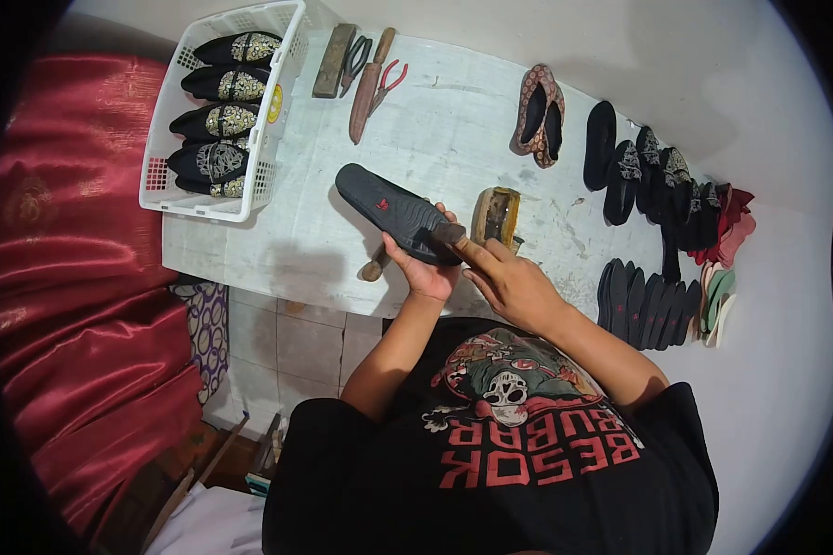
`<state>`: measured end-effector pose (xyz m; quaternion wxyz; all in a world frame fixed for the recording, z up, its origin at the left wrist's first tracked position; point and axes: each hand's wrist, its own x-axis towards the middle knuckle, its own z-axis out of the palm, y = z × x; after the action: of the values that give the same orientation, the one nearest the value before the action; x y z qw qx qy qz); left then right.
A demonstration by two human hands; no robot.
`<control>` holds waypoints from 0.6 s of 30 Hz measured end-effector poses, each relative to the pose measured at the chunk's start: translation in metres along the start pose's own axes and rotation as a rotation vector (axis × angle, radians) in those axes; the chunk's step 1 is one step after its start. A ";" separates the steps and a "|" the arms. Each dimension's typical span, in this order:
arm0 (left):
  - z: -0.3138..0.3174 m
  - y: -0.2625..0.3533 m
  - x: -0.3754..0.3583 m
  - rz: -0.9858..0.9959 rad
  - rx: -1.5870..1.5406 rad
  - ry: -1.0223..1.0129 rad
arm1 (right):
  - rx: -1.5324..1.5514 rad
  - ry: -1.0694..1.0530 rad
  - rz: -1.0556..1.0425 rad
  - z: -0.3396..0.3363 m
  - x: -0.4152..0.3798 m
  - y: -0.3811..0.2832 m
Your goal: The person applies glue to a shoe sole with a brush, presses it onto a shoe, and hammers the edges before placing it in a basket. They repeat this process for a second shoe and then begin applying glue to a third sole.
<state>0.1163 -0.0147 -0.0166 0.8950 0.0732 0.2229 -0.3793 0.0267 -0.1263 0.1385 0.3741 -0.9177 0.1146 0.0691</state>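
Note:
My left hand [424,275] grips a black shoe sole [379,201] near its lower end, fingers and thumb around the edges. A small red mark shows on the sole's face, tilted up toward me. My right hand [518,289] pinches a small brown flat piece [449,233], its tip right at the sole's near end; I cannot tell exactly what this piece is. Just beyond my right fingers, an open yellowish container [498,215] with dark stains stands on the table. The rounded brown end of a tool [372,270] pokes out beside my left wrist.
A white basket [261,190] of black patterned shoes stands at the left. Near it lie a block [334,61], scissors [355,63], a brown-sheathed knife [366,106] and red-handled pliers [393,79]. Patterned shoes [540,116], black shoes [624,176] and several soles [637,305] lie right.

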 end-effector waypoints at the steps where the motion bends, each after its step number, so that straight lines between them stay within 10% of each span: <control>1: 0.004 -0.001 -0.002 0.000 0.004 0.001 | -0.008 -0.009 -0.002 -0.001 0.000 0.000; 18: -0.006 0.002 -0.004 0.004 0.068 0.064 | 0.235 0.091 -0.161 -0.039 0.028 -0.021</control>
<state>0.1137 -0.0091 -0.0200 0.8850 0.1163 0.2384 -0.3826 0.0611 -0.1440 0.1744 0.4777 -0.8759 0.0650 -0.0168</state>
